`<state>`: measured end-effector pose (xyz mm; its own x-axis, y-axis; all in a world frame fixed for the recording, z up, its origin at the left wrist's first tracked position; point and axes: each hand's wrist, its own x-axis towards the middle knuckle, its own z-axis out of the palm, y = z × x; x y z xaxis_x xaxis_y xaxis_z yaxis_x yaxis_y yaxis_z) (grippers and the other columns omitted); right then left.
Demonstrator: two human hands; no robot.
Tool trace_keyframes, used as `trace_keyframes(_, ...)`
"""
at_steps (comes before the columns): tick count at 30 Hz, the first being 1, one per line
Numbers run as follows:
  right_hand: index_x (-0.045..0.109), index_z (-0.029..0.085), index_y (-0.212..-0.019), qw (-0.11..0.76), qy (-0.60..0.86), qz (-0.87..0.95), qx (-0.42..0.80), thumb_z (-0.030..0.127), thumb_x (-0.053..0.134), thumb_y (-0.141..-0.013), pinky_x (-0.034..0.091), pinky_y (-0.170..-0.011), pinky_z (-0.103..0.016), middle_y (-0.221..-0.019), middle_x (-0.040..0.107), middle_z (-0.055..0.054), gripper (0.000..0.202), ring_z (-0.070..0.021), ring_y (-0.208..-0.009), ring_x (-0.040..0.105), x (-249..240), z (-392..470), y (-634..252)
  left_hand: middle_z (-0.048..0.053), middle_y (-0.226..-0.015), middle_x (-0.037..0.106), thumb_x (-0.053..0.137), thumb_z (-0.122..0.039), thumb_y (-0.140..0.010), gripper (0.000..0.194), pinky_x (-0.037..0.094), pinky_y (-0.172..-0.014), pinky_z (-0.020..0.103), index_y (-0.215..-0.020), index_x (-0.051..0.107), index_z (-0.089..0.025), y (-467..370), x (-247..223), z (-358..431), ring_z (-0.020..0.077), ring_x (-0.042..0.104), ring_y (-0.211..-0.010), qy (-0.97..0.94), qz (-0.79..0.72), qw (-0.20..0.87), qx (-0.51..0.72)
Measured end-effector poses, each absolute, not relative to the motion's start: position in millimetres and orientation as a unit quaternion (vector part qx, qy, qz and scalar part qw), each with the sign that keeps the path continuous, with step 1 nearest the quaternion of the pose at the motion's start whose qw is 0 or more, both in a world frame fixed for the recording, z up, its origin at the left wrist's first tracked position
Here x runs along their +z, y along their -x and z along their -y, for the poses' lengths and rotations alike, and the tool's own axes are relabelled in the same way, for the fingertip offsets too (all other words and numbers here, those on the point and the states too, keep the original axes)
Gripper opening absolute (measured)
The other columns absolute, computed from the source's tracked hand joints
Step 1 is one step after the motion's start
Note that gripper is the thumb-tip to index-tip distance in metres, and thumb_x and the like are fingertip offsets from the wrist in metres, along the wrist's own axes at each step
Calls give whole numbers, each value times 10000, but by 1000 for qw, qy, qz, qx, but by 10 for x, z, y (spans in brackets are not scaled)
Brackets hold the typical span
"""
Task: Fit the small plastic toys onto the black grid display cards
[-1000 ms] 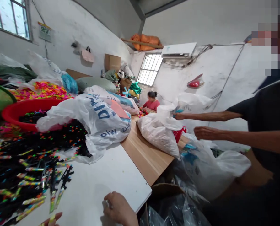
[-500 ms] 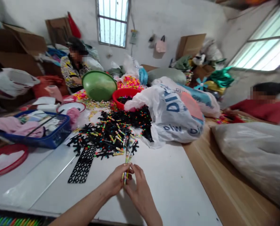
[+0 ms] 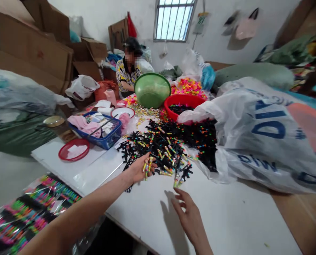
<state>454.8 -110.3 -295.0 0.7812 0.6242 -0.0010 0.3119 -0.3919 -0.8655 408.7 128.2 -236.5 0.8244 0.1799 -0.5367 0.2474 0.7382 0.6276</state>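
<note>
My left hand (image 3: 140, 169) is closed around several small yellow-labelled tubes (image 3: 147, 166), over the near edge of a heap of black toy guns (image 3: 158, 136) with bright coloured tips. More yellow tubes lie loose among the guns. My right hand (image 3: 186, 211) hovers over the white table (image 3: 221, 216), fingers curved and apart, with nothing seen in it. Just beyond its fingertips lie a few tubes (image 3: 176, 180) and guns. A black lattice strip (image 3: 128, 188) is mostly hidden behind my left hand and wrist.
A large white plastic bag (image 3: 253, 141) stands right of the heap. Behind are a red basin (image 3: 184, 102) and a tilted green basin (image 3: 152, 90). A blue basket (image 3: 107, 140) and red tray (image 3: 74, 150) sit left. A co-worker (image 3: 128, 71) sits at the far side.
My hands were together at a bunch of tubes; now they are apart. The left has moved forward to the heap with tubes, the right has let go. The view has swung left.
</note>
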Motion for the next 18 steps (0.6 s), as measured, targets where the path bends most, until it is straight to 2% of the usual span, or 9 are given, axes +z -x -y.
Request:
trace_keyframes(4, 566, 195, -1098, 437, 804, 371, 157, 323, 419, -852, 485, -777, -314, -1026, 600, -84, 314, -186, -894, 585, -2805, 627, -4361, 42, -682, 567, 539, -249, -838, 196, 316, -410, 152, -968, 568, -106, -3734, -2445, -1251, 78, 498, -511, -335, -311, 888, 56)
trace_keyframes(7, 590, 194, -1040, 376, 811, 422, 147, 238, 380, -853, 470, -778, -306, -1000, 592, -76, 285, -185, -891, 581, -2808, 357, -4353, 45, -721, 579, 570, -169, -812, 167, 352, -453, 143, -965, 570, -102, -3318, -2419, -1386, 72, 523, -563, -348, -345, 861, 136)
trace_keyframes(11, 606, 182, -1027, 299, 875, 377, 52, 212, 376, -860, 451, -759, -304, -983, 585, -80, 286, -197, -875, 577, -2762, 22, -4696, 63, -791, 598, 583, -228, -811, 234, 405, -505, 182, -1013, 563, -111, -2959, -2431, -1466, 95, 543, -606, -365, -393, 831, 148)
trace_keyframes(15, 559, 196, -1131, 179, 909, 377, 5, 166, 475, -815, 432, -744, -285, -1058, 543, -92, 328, -206, -942, 547, -2632, -260, -5029, 32, -743, 565, 654, -326, -757, 321, 338, -454, 161, -974, 578, -103, -3072, -2565, -1249, 71, 494, -569, -400, -384, 825, 106)
trace_keyframes(18, 551, 190, -1118, 98, 911, 399, -18, 156, 546, -770, 426, -741, -294, -1053, 516, -105, 350, -230, -975, 516, -2630, -322, -5050, 3, -682, 539, 658, -389, -740, 408, 284, -432, 158, -1038, 554, -130, -3268, -2605, -1110, 66, 448, -530, -424, -356, 828, 89)
